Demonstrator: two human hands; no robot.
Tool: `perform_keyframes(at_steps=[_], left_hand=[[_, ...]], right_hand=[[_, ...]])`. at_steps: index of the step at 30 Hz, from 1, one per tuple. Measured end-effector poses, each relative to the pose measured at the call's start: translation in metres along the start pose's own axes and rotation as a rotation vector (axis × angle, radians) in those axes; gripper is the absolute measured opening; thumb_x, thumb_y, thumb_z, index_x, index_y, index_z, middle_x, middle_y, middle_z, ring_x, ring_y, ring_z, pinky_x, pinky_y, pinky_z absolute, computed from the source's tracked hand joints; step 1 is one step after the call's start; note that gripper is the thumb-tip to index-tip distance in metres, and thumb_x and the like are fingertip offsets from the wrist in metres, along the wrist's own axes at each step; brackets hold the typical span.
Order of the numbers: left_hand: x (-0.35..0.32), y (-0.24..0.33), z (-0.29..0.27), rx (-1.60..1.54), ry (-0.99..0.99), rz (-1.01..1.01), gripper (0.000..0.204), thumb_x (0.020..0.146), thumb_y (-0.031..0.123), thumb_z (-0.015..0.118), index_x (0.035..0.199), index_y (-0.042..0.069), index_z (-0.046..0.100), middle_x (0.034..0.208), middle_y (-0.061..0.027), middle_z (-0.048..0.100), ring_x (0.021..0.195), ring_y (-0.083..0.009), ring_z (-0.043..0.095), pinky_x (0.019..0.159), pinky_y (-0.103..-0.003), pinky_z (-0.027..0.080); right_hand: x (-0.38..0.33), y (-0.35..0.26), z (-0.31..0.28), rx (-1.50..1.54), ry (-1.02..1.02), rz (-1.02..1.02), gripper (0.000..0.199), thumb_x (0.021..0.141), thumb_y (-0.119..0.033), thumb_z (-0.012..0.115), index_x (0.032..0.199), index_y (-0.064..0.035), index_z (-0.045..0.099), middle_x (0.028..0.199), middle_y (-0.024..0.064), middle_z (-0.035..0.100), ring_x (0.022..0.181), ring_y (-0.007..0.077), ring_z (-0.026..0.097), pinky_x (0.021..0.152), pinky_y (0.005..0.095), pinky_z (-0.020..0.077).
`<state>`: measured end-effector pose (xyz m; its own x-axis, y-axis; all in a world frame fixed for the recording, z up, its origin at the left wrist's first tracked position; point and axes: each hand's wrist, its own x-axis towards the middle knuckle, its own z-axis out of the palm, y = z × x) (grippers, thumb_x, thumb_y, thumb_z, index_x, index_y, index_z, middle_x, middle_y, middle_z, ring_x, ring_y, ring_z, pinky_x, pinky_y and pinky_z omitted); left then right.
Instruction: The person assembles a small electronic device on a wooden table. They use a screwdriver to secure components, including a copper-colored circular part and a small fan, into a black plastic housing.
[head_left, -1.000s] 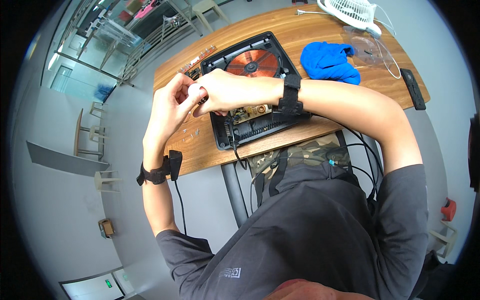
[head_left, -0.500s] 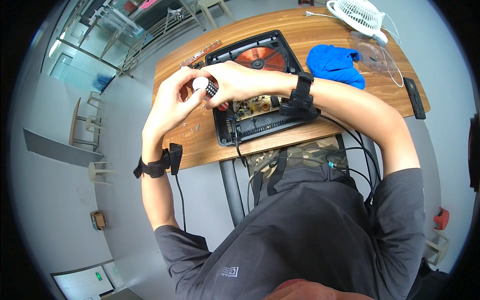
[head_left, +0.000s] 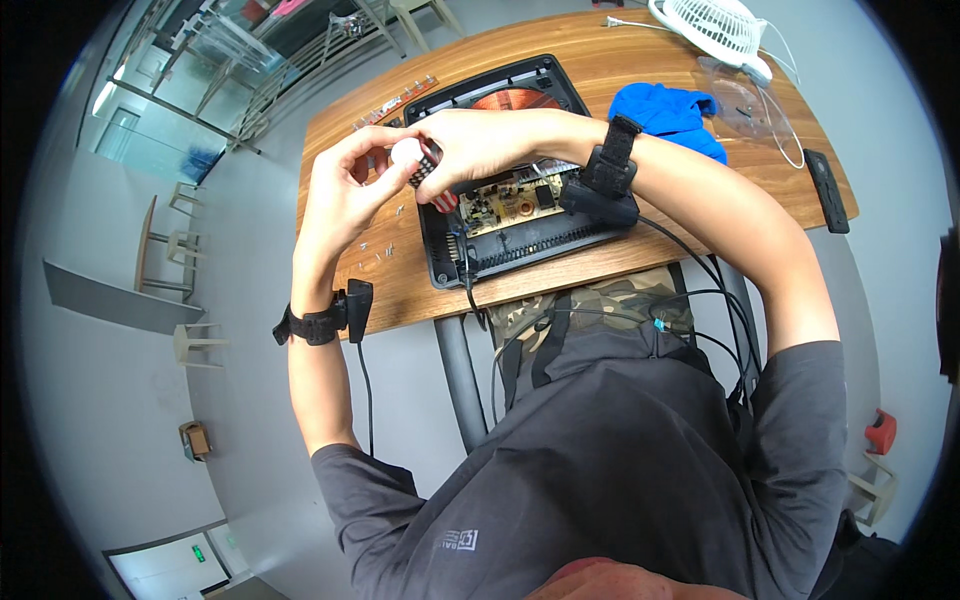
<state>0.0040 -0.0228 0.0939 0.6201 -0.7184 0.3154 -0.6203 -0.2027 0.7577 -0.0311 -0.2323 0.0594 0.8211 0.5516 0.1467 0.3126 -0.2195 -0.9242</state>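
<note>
White and round, a small plastic part [head_left: 404,151] is pinched between the fingertips of the left hand [head_left: 345,190], with a little dark ribbed component [head_left: 424,168] pressed against it by the right hand [head_left: 475,145]; both pieces are held in the air above the left edge of the opened black appliance housing [head_left: 520,200], whose copper coil [head_left: 510,99] and tan circuit board [head_left: 505,200] are exposed. What the two pieces are cannot be told exactly. The step is judged to be best done with the pieces kept directly over the wooden desk [head_left: 400,280], so that anything dropped lands beside the tiny loose screws [head_left: 375,250] already lying there, and with light, steady pressure rather than force. The left hand is curled, thumb and forefinger closed on the white part, wrist bent upward, forearm rising from the lower left. The right hand is closed over the dark component, its forearm reaching across the housing from the right, a black wrist strap [head_left: 610,160] worn on it. A crumpled blue cloth [head_left: 665,115] and a white fan [head_left: 715,25] lie further back.
</note>
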Motion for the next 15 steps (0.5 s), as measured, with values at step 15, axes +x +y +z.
perform_keyframes(at_steps=[15], left_hand=[[0.006, -0.007, -0.008, -0.107, -0.048, -0.069, 0.026, 0.091, 0.005, 0.075, 0.114, -0.004, 0.068, 0.103, -0.0097, 0.072, 0.094, -0.0141, 0.069, 0.083, -0.029, 0.056]], right_hand=[[0.012, 0.004, 0.012, -0.240, 0.091, 0.033, 0.032, 0.078, -0.030, 0.082, 0.086, -0.0028, 0.067, 0.068, 0.0067, 0.069, 0.069, 0.0166, 0.068, 0.068, 0.0305, 0.0516]])
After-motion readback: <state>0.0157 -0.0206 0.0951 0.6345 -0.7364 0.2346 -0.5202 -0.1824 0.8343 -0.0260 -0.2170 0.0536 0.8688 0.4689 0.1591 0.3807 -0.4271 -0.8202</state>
